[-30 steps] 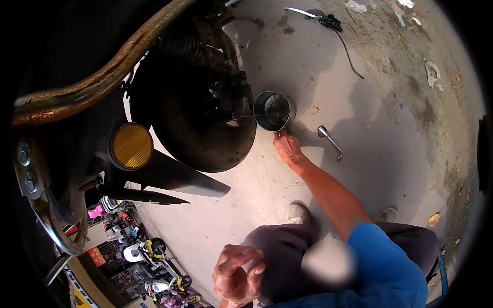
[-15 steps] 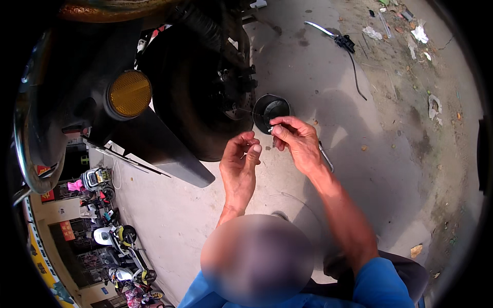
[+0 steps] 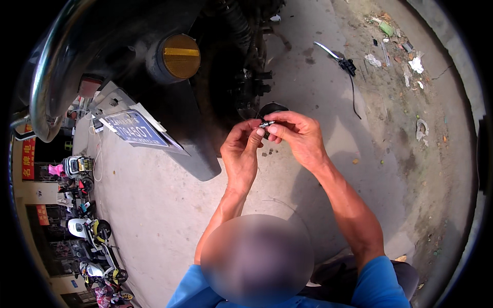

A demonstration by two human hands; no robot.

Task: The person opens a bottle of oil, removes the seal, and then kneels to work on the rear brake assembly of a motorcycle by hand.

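A small silver metal fitting, too small to make out exactly, is pinched between my fingertips. My left hand grips its left end with thumb and forefinger. From the other side, my right hand closes on it with thumb and fingers. Just beyond my fingers is a dark round drum-like part, partly hidden by them. Farther up, the dark hub parts of a two-wheeler's wheel are close to my hands.
Left of my hands hang a grey mudguard, a licence plate and an amber reflector. A brake lever with cable lies on the ground at right, near litter. Parked scooters stand far left.
My hands have come together; the left fingertips now meet the small metal fitting that the right hand held apart from them. The view has shifted, bringing the licence plate into sight.
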